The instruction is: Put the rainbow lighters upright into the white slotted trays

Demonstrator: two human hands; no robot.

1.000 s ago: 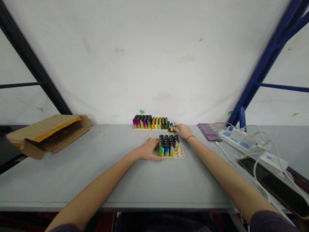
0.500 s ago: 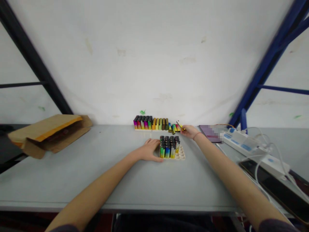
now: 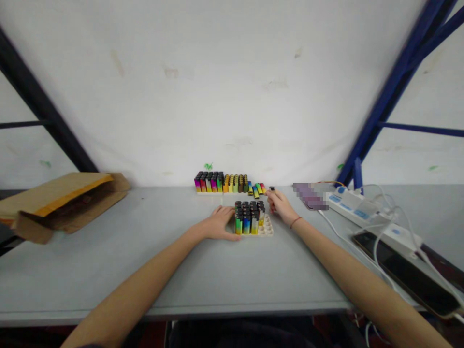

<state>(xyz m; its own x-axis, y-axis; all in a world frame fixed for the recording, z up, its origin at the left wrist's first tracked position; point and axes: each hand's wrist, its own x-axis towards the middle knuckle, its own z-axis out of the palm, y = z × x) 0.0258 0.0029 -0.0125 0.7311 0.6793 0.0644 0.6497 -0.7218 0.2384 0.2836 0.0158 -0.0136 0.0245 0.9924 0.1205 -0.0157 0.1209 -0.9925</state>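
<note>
My left hand (image 3: pixel 219 225) is around the left side of a white tray (image 3: pixel 267 231), its thumb at the front corner and its fingers toward the back. Several lighters (image 3: pixel 247 224) with black tops and green, blue and yellow bodies stand upright in the tray; round holes show at its right side. Behind the tray's right side, my right hand (image 3: pixel 283 207) is closed on a lighter (image 3: pixel 271 189). The black top pokes up above the fingers, which hide most of its body. Just left of that hand lie several loose wrappers or lighter bodies (image 3: pixel 256 192) in blue, yellow, green and red.
Along the wall stand a block of purple-and-yellow lighters (image 3: pixel 209 184) and a group of yellow-to-brown ones (image 3: pixel 235 184). A brown paper bag (image 3: pixel 68 198) lies at the left. To the right are a purple phone-like slab (image 3: pixel 311 197), a power strip (image 3: pixel 366 215) with white cables, and a dark phone (image 3: pixel 402 268).
The lighter in my right hand has gone from slanting out leftward to showing its black top upward. That hand has turned and come slightly nearer. My left hand keeps its place at the tray.
</note>
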